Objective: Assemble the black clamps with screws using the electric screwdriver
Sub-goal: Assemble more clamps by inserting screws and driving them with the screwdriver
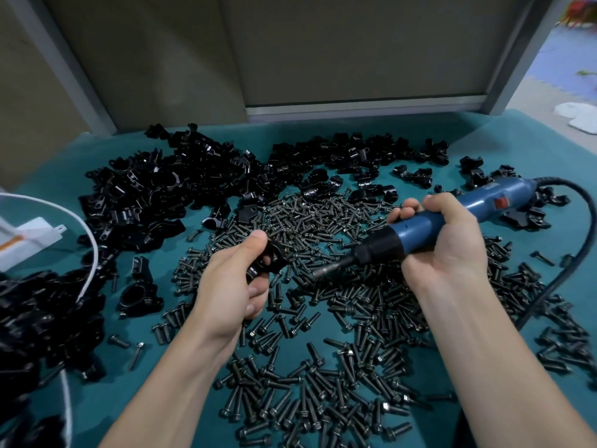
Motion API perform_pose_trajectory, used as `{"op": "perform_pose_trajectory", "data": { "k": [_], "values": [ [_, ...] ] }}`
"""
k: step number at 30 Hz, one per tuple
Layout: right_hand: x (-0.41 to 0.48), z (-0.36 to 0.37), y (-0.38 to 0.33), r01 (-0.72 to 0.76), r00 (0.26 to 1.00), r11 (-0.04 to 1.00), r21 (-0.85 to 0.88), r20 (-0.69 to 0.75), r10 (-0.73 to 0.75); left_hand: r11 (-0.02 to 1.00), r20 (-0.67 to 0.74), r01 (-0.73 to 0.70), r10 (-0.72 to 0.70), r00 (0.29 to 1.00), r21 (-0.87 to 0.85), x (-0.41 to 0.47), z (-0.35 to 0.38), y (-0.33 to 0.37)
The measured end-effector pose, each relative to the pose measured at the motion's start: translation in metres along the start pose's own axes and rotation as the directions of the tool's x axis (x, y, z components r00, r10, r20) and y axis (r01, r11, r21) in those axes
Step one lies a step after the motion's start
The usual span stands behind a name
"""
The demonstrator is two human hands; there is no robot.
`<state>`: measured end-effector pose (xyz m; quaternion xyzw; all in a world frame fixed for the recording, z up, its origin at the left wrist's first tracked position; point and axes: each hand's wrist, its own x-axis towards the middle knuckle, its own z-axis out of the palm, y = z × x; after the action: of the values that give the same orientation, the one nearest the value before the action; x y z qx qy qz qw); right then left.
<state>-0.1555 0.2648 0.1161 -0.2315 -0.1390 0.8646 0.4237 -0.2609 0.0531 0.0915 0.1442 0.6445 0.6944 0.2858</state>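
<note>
My left hand grips a black clamp just above the teal table. My right hand is wrapped around the blue electric screwdriver, whose dark bit points left and down toward the clamp, a short gap away from it. Several dark screws are scattered over the table's middle and front, under both hands. A big heap of loose black clamps lies at the back left, and more clamps stretch along the back.
The screwdriver's black cable loops over the table's right side. A bag of black clamps with a white rim stands at the left. White packaging lies at the left edge. A single clamp sits left of my left hand.
</note>
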Motion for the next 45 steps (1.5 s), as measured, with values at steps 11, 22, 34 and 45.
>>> {"op": "perform_pose_trajectory", "data": {
  "k": [11,22,34,45],
  "values": [
    [-0.008,0.002,0.018,0.02,0.997,0.558,-0.83,0.058,0.049,0.981,-0.231,-0.09,0.129,0.964,0.173,0.01,0.001,-0.005],
    [-0.024,0.002,0.038,0.252,0.896,-0.433,-0.866,0.378,-0.233,0.992,-0.181,-0.1,0.113,0.977,0.079,0.009,-0.002,-0.003],
    [-0.04,0.003,0.046,0.607,0.77,0.032,-0.794,0.598,0.222,0.987,0.067,-0.157,0.16,0.985,-0.042,0.004,0.0,0.001],
    [-0.033,0.005,0.036,0.435,0.819,0.357,-0.827,0.528,0.225,0.946,0.09,-0.014,0.046,0.995,-0.323,0.006,-0.005,0.0]
  ]
}}
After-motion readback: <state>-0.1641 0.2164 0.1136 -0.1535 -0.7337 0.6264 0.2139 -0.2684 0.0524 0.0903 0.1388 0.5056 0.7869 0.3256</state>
